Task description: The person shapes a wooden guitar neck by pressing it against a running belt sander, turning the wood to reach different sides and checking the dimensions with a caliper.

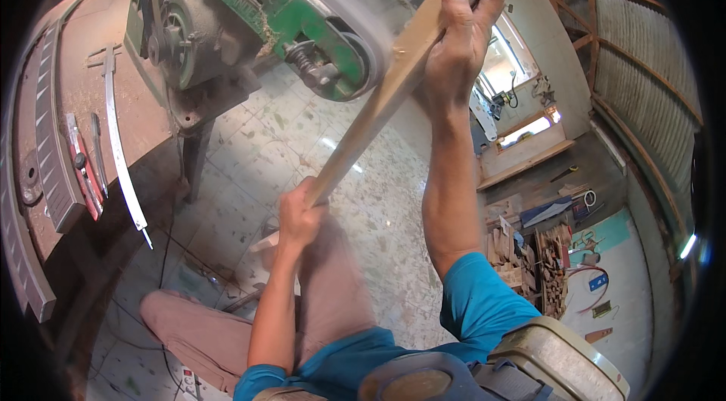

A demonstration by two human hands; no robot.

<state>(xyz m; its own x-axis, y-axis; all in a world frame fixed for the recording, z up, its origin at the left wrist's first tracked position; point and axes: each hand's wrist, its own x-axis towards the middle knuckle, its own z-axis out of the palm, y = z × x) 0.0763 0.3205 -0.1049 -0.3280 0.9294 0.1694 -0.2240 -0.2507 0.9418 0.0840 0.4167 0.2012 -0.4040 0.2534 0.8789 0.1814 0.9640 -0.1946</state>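
Observation:
A long, pale wooden board (361, 126) slants across the middle of the view, from low left to high right. Its near end is wrapped in the closed fingers of my left hand (300, 213). At the far end my right hand (459, 46) grips the board, thumb laid along its face. The board's upper part lies against the rounded end of the grey sanding belt (376, 46), which is smeared as if running. That belt goes round a green belt sander (302, 30) with a spring at its tip. Whether the wood presses on the belt I cannot tell.
The sander stands on a dusty bench (83, 83) at the left. A caliper (117, 125), a red utility knife (83, 167) and long metal bars (57, 136) lie there. Wood scraps (556, 265) are stacked at the right. Cables and a power strip (189, 382) lie on the tiled floor (378, 231).

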